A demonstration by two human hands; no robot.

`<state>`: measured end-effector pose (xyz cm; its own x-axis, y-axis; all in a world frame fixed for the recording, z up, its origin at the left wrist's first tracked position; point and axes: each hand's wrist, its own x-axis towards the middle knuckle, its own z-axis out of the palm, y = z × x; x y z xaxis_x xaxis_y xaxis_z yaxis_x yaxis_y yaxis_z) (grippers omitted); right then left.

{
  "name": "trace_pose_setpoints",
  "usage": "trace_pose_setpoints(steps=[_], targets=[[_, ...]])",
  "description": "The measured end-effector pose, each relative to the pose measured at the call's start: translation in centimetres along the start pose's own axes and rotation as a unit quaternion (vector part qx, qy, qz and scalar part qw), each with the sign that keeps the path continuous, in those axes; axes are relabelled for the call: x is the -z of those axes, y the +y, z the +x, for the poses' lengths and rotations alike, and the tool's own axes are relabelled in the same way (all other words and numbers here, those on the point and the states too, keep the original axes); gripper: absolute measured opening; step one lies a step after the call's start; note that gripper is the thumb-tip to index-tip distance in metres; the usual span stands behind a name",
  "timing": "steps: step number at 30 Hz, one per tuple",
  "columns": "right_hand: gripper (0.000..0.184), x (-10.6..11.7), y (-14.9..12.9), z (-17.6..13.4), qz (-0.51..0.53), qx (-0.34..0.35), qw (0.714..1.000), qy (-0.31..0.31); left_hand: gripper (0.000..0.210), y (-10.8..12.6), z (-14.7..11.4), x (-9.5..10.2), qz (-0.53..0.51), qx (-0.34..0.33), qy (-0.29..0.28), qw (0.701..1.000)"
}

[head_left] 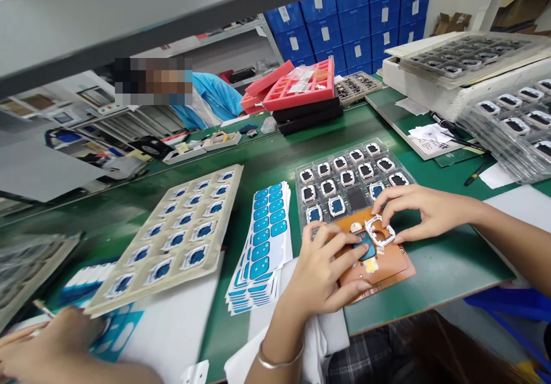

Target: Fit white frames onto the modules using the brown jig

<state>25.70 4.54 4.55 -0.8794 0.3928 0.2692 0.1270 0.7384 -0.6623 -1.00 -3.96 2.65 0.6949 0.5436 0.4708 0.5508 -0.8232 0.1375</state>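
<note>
My right hand [413,212] pinches a white rounded frame [380,232] between thumb and fingers, over an orange fixture plate [400,260]. My left hand [321,263] lies across the plate's left part with its fingers spread. Its fingertips touch a blue adhesive piece [366,247] on the plate, beside the frame. A small yellow tab [371,265] shows just below that blue piece. Behind the plate stands a clear tray [356,198] of similar white frames, some with dark centres and some with blue. One of its pockets holds no frame.
Stacked blue sticker sheets [282,243] lie left of my left hand. Farther left, a beige tray [230,200] carries more frames. Another person's hand [64,338] is at the lower left. Clear trays [486,128] are piled at right; red foam trays [301,91] sit at the back.
</note>
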Motion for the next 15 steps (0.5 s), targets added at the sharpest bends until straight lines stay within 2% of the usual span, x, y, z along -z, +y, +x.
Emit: trace_pose_setpoints(steps=[6,10,13,15], targets=[[0.017,-0.4,0.1,-0.1,-0.052,0.035,0.997,0.039,0.042,0.0,0.1,-0.1,-0.025,-0.009,0.012,1.0],[0.015,-1.5,-0.6,0.1,-0.057,0.046,0.993,0.091,0.031,0.2,0.2,-0.1,-0.028,0.04,0.066,0.997],[0.015,-2.8,-1.2,0.4,-0.058,0.039,0.99,0.125,0.043,0.1,0.2,-0.1,-0.002,0.09,0.103,0.991],[0.016,-3.6,-1.2,0.6,-0.076,0.039,0.987,0.138,0.052,0.0,0.2,-0.1,0.015,0.105,0.095,0.99]])
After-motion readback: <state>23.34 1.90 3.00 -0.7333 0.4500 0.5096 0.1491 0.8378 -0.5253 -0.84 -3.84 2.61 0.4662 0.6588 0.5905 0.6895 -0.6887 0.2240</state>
